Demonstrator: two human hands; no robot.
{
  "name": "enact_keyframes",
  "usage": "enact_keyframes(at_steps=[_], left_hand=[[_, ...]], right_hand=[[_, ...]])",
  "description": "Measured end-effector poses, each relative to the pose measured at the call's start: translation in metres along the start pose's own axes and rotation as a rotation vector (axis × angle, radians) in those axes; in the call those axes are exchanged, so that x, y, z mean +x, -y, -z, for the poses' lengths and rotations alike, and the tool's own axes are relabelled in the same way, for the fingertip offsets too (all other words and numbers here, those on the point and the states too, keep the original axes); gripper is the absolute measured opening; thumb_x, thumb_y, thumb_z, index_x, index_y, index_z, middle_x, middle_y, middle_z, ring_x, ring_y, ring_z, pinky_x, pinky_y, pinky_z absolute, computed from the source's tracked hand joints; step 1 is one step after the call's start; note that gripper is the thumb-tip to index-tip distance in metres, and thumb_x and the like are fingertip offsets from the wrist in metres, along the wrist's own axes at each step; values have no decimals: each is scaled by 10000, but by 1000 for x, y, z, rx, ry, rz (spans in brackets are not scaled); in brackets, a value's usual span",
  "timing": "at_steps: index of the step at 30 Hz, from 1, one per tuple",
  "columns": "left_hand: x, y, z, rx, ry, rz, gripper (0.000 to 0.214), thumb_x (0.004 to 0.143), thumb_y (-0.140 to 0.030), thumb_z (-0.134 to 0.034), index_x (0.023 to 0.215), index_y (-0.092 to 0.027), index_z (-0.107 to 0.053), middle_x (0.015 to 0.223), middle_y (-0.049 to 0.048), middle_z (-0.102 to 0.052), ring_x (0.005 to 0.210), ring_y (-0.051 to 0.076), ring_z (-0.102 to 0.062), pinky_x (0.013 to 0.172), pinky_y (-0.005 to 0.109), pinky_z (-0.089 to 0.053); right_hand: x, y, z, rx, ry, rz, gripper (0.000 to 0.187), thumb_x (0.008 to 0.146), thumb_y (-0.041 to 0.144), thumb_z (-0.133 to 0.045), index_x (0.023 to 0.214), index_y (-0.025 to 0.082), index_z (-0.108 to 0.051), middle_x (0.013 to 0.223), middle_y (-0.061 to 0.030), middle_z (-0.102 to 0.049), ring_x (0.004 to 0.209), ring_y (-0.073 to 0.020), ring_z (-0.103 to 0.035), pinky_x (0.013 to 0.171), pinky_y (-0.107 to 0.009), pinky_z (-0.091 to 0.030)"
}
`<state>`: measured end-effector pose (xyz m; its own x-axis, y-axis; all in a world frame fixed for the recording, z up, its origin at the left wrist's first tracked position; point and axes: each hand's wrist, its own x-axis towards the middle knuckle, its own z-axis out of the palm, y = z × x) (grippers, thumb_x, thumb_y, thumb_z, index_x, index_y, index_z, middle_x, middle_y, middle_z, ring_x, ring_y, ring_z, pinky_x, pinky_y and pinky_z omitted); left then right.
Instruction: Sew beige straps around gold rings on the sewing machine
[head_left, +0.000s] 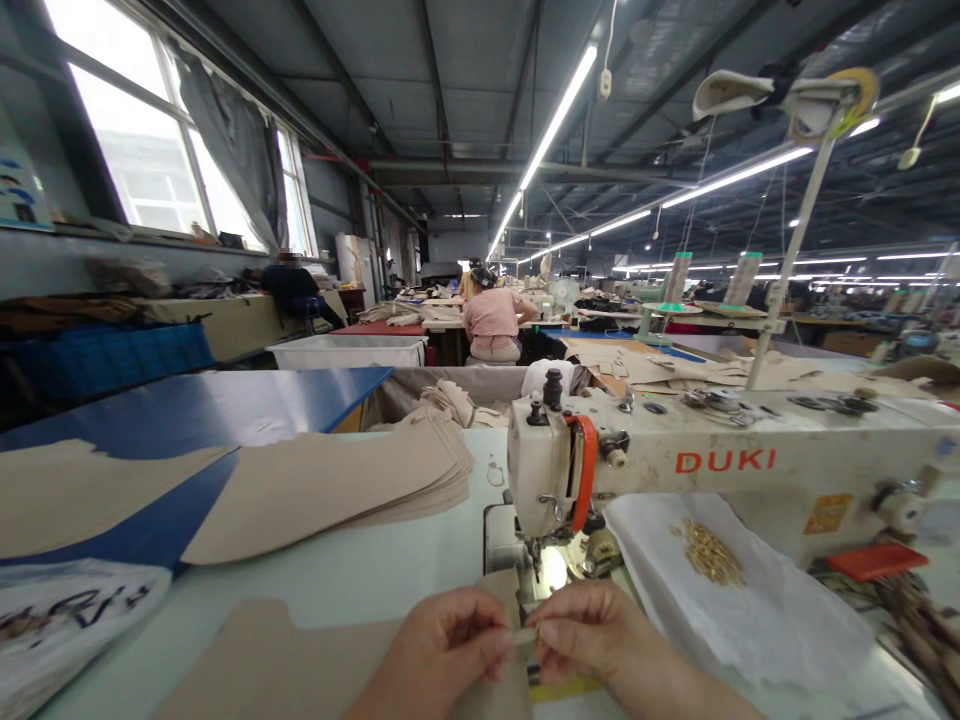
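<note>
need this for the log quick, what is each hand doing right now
left hand: closed, grip pinching the tan fabric at its edge
right hand: closed, grip pinching the same edge

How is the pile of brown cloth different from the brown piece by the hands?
The pile is many layers, fanned out; the piece is one flat layer. The pile lies untouched farther left; the piece is pinched by the left hand and right hand. Both are tan cloth.

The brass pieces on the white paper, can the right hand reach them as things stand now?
Probably yes. The brass pieces lie uncovered on the white paper, to the right of the right hand, and nothing stands between them. But that hand pinches a small tan piece, so it is not free.
</note>
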<state>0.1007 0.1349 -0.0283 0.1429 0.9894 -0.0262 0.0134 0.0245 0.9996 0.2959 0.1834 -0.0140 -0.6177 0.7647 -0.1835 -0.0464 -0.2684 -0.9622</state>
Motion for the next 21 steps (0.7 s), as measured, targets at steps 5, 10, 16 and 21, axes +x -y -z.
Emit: enact_keyframes(at_steps=[5, 10, 16, 21], left_hand=[[2, 1, 1, -126, 58, 20, 494, 582, -596, -763, 703, -153, -580, 564, -18, -585, 521, 118, -515, 571, 252, -413], [3, 1, 1, -186, 55, 52, 545, 533, -615, -796, 700, -152, -563, 575, -13, -599, 509, 106, -520, 552, 248, -414], [5, 1, 0, -188, 45, 59, 556, 526, -628, -793, 699, -156, -555, 570, -9, -605, 506, 105, -515, 551, 248, -403], [5, 2, -2, -122, -3, 18, 566, 550, -660, -759, 699, -146, -575, 558, -16, -584, 519, 110, -502, 561, 252, -395]], right_hand=[[-5, 7, -5, 98, 22, -37, 405, 609, 387, -864, 886, 130, -716, 706, -46, -726, 590, -107, -668, 611, -204, -526], [-2, 3, -6, 95, 35, 18, 415, 609, 394, -860, 818, 157, -591, 662, -21, -715, 514, -121, -660, 501, -175, -476], [2, -2, -2, -119, -1, 160, 359, 692, 467, -789, 858, 166, -687, 700, -16, -689, 630, -127, -665, 589, -210, -494], [1, -7, -2, -392, -134, 406, 185, 786, 376, -712, 828, 196, -730, 776, -12, -640, 706, -111, -575, 654, -220, -445]])
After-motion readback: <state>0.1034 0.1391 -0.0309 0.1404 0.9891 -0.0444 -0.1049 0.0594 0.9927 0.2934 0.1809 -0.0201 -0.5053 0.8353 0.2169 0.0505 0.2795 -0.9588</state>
